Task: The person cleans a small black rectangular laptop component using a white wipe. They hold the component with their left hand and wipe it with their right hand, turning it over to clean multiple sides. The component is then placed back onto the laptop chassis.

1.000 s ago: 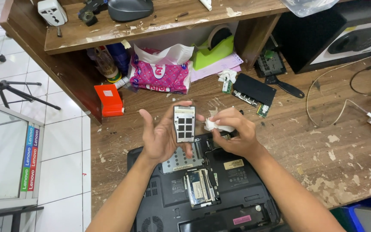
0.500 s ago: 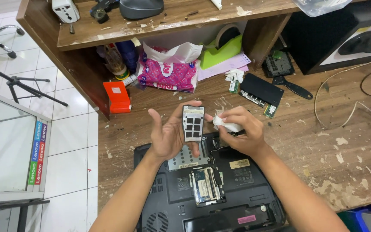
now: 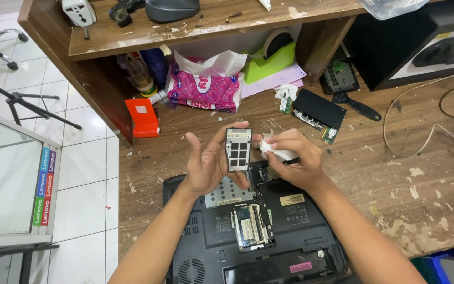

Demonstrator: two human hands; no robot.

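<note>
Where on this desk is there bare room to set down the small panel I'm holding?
Bare wood lies right of the open laptop, between your right hand and the white charger cable. A narrower strip runs left of the laptop, below the orange box. It is crowded behind the panel: tissue pack, tape dispenser, black circuit board.

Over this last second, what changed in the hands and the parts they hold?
Little. The right hand brought its white wipe in against the edge of the small dark panel. The left hand keeps the same grip on that panel, held upright above the opened laptop. The things on the desk have not moved.
</note>
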